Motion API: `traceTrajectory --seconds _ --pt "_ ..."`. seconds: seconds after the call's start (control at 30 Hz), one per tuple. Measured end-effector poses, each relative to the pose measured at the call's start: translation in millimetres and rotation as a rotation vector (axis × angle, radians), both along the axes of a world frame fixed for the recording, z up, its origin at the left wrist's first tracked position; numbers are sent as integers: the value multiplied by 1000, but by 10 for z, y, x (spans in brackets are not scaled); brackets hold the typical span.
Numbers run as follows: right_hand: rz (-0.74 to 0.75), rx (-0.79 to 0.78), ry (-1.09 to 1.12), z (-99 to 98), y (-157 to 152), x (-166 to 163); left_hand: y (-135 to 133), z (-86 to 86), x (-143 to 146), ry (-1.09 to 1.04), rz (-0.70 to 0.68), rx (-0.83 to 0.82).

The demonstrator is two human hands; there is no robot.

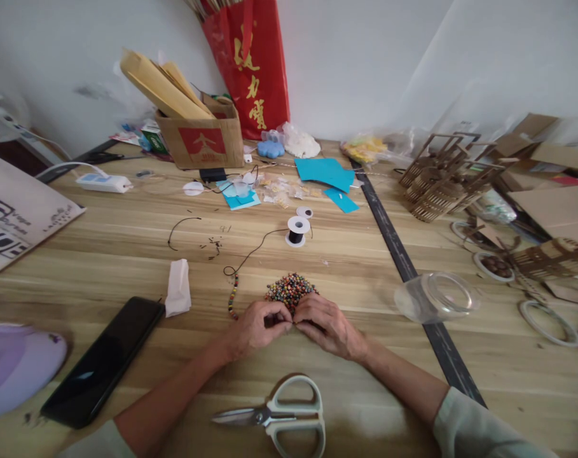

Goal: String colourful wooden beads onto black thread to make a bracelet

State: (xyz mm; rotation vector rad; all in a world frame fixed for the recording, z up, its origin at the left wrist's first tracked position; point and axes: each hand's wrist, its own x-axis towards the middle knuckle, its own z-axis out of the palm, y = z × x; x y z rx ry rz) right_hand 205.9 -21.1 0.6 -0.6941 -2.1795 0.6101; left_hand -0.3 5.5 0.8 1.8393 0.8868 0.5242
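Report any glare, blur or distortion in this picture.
Head view: pale reflection on the phone, sheen on the tabletop right of the scissors; head view edges: wide-angle stretching; head view centre: whatever the fingertips pinch is too small to tell.

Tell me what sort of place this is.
Probably a small craft workspace, perhaps for beadwork: a heap of beads, a spool of black cord and scissors share one wooden table.

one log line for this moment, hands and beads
left hand: near bead pile, grip unclear | right hand: at pile, grip unclear | beaded cord: left of pile | spool: beyond pile | scissors: nearer person
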Motion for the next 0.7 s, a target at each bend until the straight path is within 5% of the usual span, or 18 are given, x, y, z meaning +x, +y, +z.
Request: traceTrajectory --seconds 0.7 --pt "10 -23 27 13 -6 -4 -8 42 11 -5 -10 7"
